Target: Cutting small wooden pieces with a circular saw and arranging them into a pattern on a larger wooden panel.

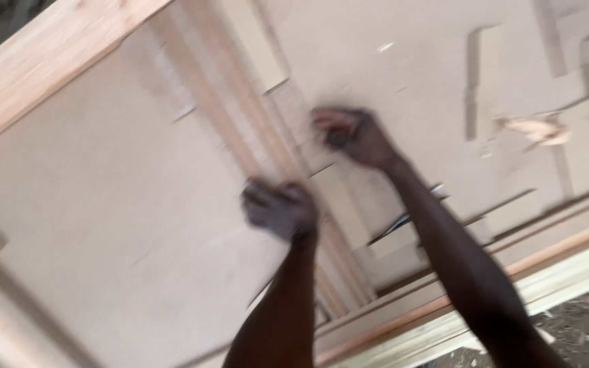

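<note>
The head view is motion-blurred. My left hand (279,208) is curled into a fist over a long narrow wooden strip (240,136) that lies across a wide pale board (103,225). My right hand (352,135) is also curled, a little further up and to the right, beside the same bundle of strips. Whether either hand actually grips a strip is lost in the blur. Flat beige offcuts lie around both hands on the board.
A thick timber beam (42,61) runs along the upper left. Wooden rails (512,286) edge the board at the lower right, with dark ground (581,327) beyond. Small board pieces (482,75) and a wood scrap (536,128) lie at the upper right.
</note>
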